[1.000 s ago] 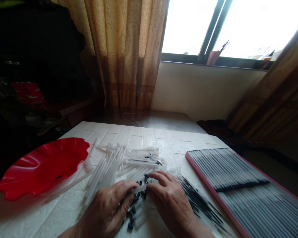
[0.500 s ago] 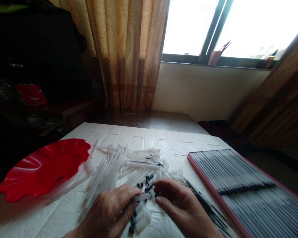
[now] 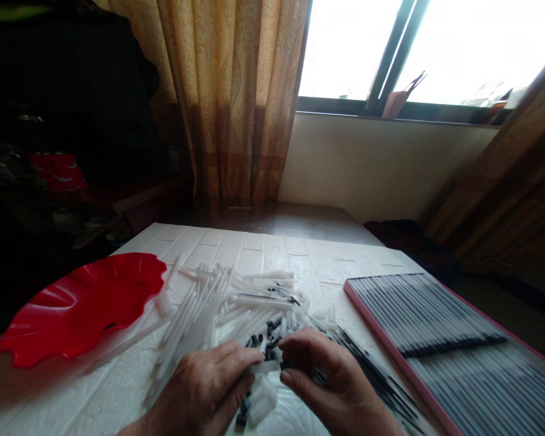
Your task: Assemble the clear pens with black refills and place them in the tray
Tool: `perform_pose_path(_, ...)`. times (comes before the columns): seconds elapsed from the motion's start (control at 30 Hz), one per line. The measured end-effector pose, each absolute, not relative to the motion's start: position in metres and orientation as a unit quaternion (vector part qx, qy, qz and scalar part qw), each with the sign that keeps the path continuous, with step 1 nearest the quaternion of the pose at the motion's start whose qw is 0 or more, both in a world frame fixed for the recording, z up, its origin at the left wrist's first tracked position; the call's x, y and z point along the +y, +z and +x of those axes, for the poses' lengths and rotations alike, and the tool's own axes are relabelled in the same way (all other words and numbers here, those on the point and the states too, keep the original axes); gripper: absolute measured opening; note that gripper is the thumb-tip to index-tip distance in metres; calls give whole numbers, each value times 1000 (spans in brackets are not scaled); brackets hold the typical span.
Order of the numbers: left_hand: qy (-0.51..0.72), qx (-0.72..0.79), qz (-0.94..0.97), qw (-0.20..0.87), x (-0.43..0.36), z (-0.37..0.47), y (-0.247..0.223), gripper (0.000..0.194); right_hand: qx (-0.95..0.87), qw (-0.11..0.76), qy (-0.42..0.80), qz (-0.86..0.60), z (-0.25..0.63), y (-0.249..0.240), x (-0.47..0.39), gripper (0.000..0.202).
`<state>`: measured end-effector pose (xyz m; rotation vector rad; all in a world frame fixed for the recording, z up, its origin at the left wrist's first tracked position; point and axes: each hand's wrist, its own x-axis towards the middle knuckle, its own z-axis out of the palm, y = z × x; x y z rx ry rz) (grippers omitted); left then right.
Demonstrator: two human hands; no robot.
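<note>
My left hand (image 3: 209,384) pinches a short translucent white pen cap (image 3: 267,367) between thumb and forefinger. The fingertips of my right hand (image 3: 324,378) are closed on a small black plug (image 3: 284,365), held close to the cap's right end; I cannot tell whether the two touch. Beneath and beyond both hands lie more loose black plugs (image 3: 241,419) and clear caps (image 3: 261,406). Beyond my left hand, clear pen barrels (image 3: 193,309) spread in a loose pile. Thin dark pen refills (image 3: 381,378) lie to the right of my right hand.
On the left, a red wavy-edged plate (image 3: 79,309) holds one small dark piece. To the right, a pink-edged tray (image 3: 376,327) is filled with rows of pens. Everything stands on a white brick-patterned tabletop (image 3: 309,257); curtains and a window are behind.
My right fingertips have shifted slightly left, bringing the black plug nearer the cap's end. My left hand keeps its pinch on the cap and moves a little right.
</note>
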<state>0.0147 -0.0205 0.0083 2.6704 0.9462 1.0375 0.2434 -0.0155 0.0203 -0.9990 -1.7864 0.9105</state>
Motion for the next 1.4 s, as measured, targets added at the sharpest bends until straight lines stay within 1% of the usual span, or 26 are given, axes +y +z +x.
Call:
perform_pose_path(0.2, 355, 312, 880, 57, -21, 17, 11, 21, -752, 435, 314, -383, 242, 16, -15, 19)
perform_pose_path(0.37, 353, 314, 880, 55, -21, 16, 9, 21, -761, 417, 300, -395, 245, 15, -14, 18)
perform_pose_path(0.5, 357, 312, 879, 54, -21, 17, 10, 20, -765, 423, 294, -386, 245, 16, -14, 18)
perform_pose_path(0.7, 323, 315, 890, 68, -21, 16, 8, 21, -781, 420, 274, -372, 243, 13, -15, 19)
perform_pose_path(0.87, 296, 323, 894, 93, -20, 14, 6, 23, -811, 382, 238, -374, 245, 13, -14, 19)
perform_pose_path(0.97, 299, 318, 896, 84, -20, 14, 6, 24, -825, 360, 223, -375, 247, 15, -13, 16)
perform_pose_path(1.17, 314, 303, 899, 47, -20, 14, 11, 25, -835, 338, 222, -374, 248, 17, -14, 9)
perform_pose_path(1.4, 317, 298, 898, 69, -21, 13, 11, 26, -836, 343, 248, -349, 245, 16, -16, 18)
